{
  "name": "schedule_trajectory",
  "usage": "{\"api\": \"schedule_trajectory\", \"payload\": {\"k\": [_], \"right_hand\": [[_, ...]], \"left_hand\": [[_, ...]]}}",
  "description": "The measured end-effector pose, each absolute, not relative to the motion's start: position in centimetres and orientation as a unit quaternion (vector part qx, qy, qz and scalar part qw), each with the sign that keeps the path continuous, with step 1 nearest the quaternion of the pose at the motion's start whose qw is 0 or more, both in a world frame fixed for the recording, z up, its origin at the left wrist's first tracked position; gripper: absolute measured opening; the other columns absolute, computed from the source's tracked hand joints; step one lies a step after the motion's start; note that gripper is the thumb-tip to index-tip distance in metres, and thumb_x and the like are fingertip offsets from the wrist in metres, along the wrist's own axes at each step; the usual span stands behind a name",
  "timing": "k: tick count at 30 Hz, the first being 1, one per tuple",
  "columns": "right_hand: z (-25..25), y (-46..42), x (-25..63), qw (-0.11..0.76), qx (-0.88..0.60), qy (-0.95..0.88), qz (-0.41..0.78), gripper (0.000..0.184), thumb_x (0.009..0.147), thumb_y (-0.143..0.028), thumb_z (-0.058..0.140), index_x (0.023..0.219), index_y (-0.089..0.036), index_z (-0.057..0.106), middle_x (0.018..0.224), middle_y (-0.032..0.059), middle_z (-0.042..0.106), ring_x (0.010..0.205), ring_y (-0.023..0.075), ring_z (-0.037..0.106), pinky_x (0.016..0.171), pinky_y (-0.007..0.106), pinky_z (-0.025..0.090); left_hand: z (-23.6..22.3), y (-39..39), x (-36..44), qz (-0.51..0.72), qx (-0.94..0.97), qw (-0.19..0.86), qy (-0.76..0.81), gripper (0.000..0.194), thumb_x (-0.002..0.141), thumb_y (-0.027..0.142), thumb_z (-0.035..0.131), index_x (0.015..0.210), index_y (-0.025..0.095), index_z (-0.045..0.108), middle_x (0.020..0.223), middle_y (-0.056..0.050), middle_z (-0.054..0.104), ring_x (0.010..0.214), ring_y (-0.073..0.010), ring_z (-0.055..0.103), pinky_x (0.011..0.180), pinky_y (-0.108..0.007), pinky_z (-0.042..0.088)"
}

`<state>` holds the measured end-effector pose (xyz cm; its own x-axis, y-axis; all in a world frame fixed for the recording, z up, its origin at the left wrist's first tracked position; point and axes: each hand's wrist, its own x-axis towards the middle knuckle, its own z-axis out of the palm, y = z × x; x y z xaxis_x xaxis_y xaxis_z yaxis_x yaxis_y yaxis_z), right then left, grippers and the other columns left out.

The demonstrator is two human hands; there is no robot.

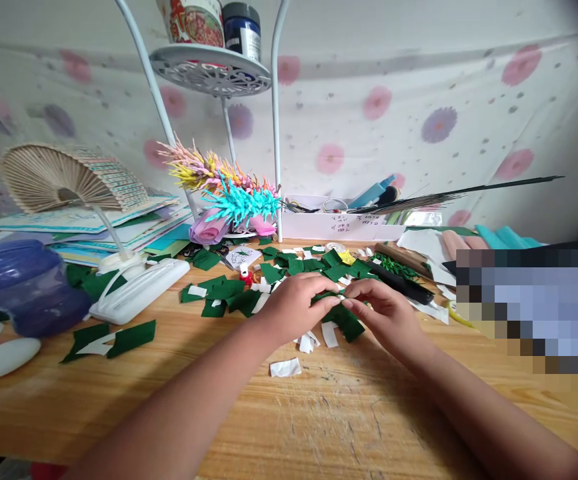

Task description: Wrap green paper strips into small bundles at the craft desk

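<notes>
My left hand [296, 303] and my right hand [387, 317] meet over the table, fingertips almost touching. Each pinches a small piece of green paper [329, 294], mostly hidden by the fingers; a whitish bit shows at its edge. Just beneath them lies a loose dark green paper piece [351, 327]. White paper scraps [307, 342] rest below the left hand, and a single white strip [285, 367] is nearer to me. Many more green pieces [225, 289] are scattered behind and left of the hands.
A wire shelf stand [211, 73] rises at the back, with bright fuzzy flower stems [241, 200] beside it. Right of it is a white box [339, 227] of tools. A white lamp base [139, 293] and blue container [39, 287] stand left. A pixelated patch covers the right.
</notes>
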<state>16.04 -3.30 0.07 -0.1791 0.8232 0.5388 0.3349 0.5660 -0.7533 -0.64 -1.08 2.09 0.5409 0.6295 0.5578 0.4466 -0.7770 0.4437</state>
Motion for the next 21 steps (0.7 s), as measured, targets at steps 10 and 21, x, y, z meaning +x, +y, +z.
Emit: {"api": "schedule_trajectory", "payload": {"k": [10, 21], "right_hand": [[0.02, -2.83, 16.74, 0.474, -0.359, -0.721, 0.356, 0.007, 0.074, -0.023, 0.054, 0.077, -0.018, 0.056, 0.076, 0.0015, 0.054, 0.072, 0.0134, 0.049, 0.067, 0.027, 0.04], [-0.42, -2.39, 16.15, 0.476, -0.319, -0.715, 0.4, 0.009, 0.07, -0.022, 0.057, 0.076, -0.018, 0.052, 0.069, -0.0013, 0.048, 0.064, 0.011, 0.045, 0.06, 0.024, 0.038]], "left_hand": [[1.76, -0.68, -0.71, 0.36, 0.848, 0.188, 0.34, 0.012, 0.073, 0.022, 0.049, 0.078, 0.018, 0.059, 0.077, 0.0, 0.062, 0.072, -0.0111, 0.054, 0.067, -0.021, 0.041], [1.8, -0.89, -0.69, 0.305, 0.856, 0.223, 0.353, 0.012, 0.072, 0.022, 0.047, 0.071, 0.018, 0.059, 0.069, 0.001, 0.059, 0.065, -0.0113, 0.052, 0.059, -0.021, 0.037]]}}
